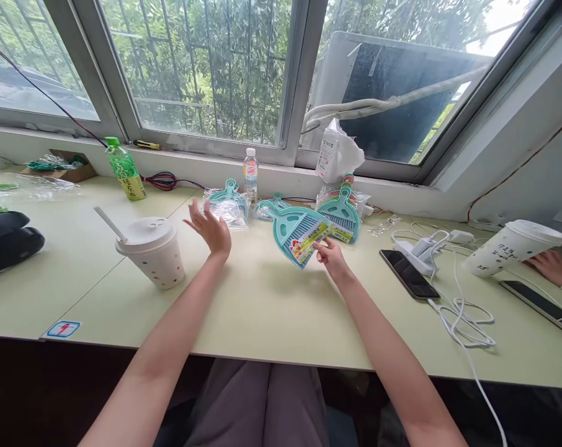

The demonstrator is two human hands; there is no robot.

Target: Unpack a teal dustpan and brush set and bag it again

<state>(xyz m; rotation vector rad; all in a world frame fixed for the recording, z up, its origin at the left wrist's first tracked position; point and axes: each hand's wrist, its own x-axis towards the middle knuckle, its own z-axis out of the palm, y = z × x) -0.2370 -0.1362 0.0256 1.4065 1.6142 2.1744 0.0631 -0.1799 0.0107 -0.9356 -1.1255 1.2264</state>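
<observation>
My right hand (pixel 333 261) pinches the labelled edge of a teal toy dustpan-and-brush set (pixel 285 225), tilted above the table with its handle pointing up and left. A yellow-green card with print covers part of its bristles. My left hand (pixel 212 233) is raised with its fingers apart, holding nothing. Behind it a similar set (pixel 229 189) leans near the window sill, with clear plastic wrap in front. Another teal set (pixel 277 202) lies partly hidden behind the held one. To the right, a stack of such sets (pixel 345 211) leans at the back, some in plastic.
A lidded paper cup (pixel 153 248) with a straw stands left of my left arm. At the back are a water bottle (pixel 250 174), a green bottle (pixel 124 167) and a white packet (pixel 339 152). Rightward lie a phone (pixel 409 273), white cables (pixel 462 320) and another person's hand (pixel 553 267).
</observation>
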